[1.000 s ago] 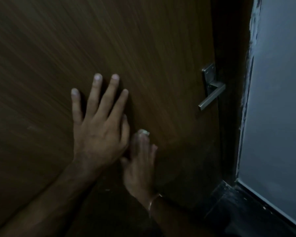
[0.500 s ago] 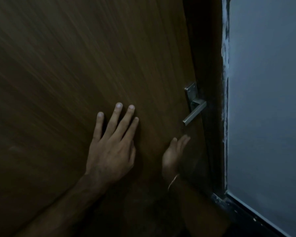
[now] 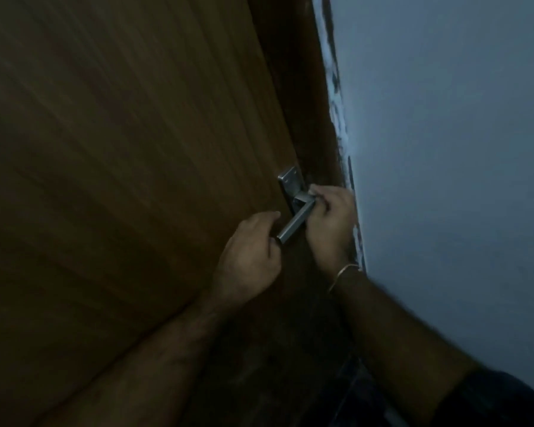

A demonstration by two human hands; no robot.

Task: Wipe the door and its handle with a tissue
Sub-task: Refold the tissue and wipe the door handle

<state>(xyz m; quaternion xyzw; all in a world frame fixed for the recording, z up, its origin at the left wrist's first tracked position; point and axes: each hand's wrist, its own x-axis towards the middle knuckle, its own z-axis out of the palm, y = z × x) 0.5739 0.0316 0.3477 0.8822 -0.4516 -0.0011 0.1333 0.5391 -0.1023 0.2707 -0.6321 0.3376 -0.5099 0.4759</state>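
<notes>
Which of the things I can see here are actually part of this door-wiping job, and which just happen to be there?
Part of the job:
brown wooden door
silver metal lever handle
left hand, gripping the lever's free end
right hand, at the lever's pivot end

Just there:
pale blue-grey wall
thin metal bangle on the right wrist

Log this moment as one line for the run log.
stage: wiping handle | left hand: grips lever handle free end | right hand: curled at handle base | tissue: not discernible | door: wooden
</notes>
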